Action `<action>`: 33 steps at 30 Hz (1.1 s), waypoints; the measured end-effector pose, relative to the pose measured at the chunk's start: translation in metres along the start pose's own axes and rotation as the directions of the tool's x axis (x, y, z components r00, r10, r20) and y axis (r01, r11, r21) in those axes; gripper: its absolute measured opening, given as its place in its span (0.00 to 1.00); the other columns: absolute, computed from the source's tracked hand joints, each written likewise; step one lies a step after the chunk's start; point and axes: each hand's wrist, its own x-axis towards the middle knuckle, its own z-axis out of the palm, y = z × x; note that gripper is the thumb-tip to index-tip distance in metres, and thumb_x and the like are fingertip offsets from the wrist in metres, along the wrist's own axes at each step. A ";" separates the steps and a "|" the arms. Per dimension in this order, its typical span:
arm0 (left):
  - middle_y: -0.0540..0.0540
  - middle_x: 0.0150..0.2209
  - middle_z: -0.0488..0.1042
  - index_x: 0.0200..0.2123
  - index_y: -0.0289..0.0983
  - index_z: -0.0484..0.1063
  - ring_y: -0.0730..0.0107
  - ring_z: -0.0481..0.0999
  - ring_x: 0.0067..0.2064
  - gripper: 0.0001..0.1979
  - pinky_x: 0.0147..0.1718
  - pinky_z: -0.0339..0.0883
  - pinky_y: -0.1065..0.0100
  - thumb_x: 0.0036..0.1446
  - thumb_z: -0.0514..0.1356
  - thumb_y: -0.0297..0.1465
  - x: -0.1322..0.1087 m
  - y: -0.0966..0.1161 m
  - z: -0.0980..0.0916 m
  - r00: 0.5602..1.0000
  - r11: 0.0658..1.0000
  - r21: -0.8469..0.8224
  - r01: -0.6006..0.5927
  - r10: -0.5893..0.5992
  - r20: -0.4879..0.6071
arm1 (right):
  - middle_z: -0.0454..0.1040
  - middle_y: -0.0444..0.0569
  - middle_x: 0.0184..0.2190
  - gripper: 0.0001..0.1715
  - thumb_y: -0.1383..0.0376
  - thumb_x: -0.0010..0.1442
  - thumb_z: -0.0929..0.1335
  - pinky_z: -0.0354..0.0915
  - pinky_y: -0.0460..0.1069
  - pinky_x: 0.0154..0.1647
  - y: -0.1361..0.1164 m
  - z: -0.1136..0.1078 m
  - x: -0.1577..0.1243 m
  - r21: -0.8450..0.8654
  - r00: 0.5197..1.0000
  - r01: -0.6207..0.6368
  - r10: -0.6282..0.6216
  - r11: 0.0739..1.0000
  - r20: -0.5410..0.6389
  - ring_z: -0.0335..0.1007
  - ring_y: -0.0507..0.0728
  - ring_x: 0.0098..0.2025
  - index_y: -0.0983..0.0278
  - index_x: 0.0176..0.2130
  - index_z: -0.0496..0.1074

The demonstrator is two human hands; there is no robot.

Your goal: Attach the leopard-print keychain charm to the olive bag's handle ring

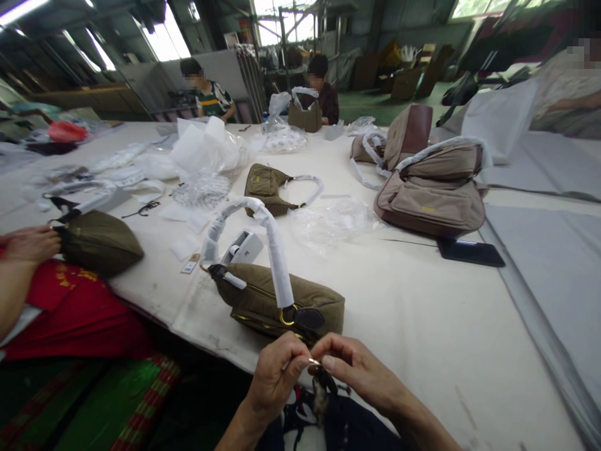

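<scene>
pinching metal ring (314, 362), perhaps | left hand (278, 371), right hand (359, 371) | olive bag (312, 299) beyond, box (248, 248) behind

It's a bag workshop, factory-like and busy! A broad white bench (413, 319) stretches ahead, and there's an olive handbag (310, 297), its handle wrapped, brown bags (434, 203) grouped over on the right, plastic packaging (211, 153) heaped to the left. Two people (213, 97) sit at the far side. Up top, a strip light (21, 11), big windows (164, 37); further back, green floor (359, 114).
</scene>
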 end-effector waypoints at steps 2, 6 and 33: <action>0.53 0.23 0.63 0.27 0.37 0.65 0.77 0.64 0.25 0.12 0.25 0.57 0.75 0.61 0.50 0.32 -0.002 -0.001 0.004 0.998 0.998 -0.031 0.058 -0.058 -0.013 | 0.69 0.44 0.26 0.19 0.53 0.55 0.68 0.57 0.44 0.29 -0.003 -0.005 0.001 -0.111 0.998 0.040 -0.045 0.993 -0.041 0.61 0.49 0.28 0.68 0.34 0.71; 0.53 0.24 0.65 0.29 0.37 0.67 0.77 0.65 0.27 0.09 0.28 0.59 0.76 0.61 0.51 0.31 0.000 0.002 0.006 1.000 0.999 -0.031 -0.005 0.004 -0.024 | 0.70 0.47 0.29 0.23 0.51 0.58 0.64 0.57 0.44 0.31 0.000 -0.008 0.004 -0.014 0.999 0.048 -0.048 0.999 0.001 0.62 0.50 0.30 0.68 0.38 0.72; 0.50 0.24 0.66 0.23 0.34 0.69 0.75 0.67 0.28 0.16 0.30 0.59 0.74 0.60 0.53 0.35 0.011 0.002 -0.006 0.961 0.945 -0.180 0.274 -0.277 0.009 | 0.60 0.40 0.15 0.30 0.44 0.54 0.65 0.59 0.44 0.23 0.018 0.016 0.024 0.468 0.977 -0.190 0.121 0.863 0.174 0.57 0.47 0.17 0.71 0.31 0.70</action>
